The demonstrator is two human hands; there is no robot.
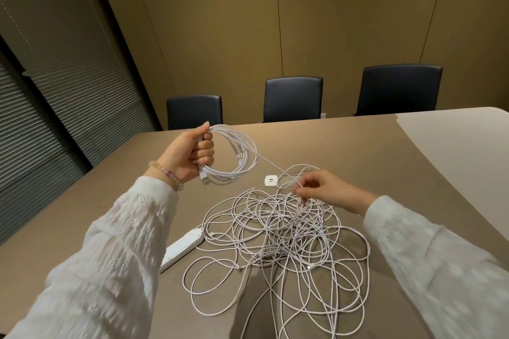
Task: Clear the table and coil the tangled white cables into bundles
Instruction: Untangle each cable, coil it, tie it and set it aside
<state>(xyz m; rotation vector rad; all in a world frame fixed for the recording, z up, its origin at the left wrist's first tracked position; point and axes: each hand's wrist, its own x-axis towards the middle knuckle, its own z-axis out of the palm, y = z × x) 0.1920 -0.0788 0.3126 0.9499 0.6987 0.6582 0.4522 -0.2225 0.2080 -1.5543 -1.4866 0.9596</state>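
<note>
My left hand (190,154) is raised above the table and grips a coil of white cable (237,154) made of several loops, with a USB plug hanging below the fist. One strand runs taut from the coil down to my right hand (322,188), which pinches it just above the tangled pile of white cables (283,239). The pile spreads over the middle and near part of the brown table (385,162), with loose loops reaching the bottom of the view.
A white power strip (183,249) lies left of the pile, partly under my left sleeve. A small white square adapter (270,181) sits behind the pile. Three dark chairs (293,98) stand along the table's far edge.
</note>
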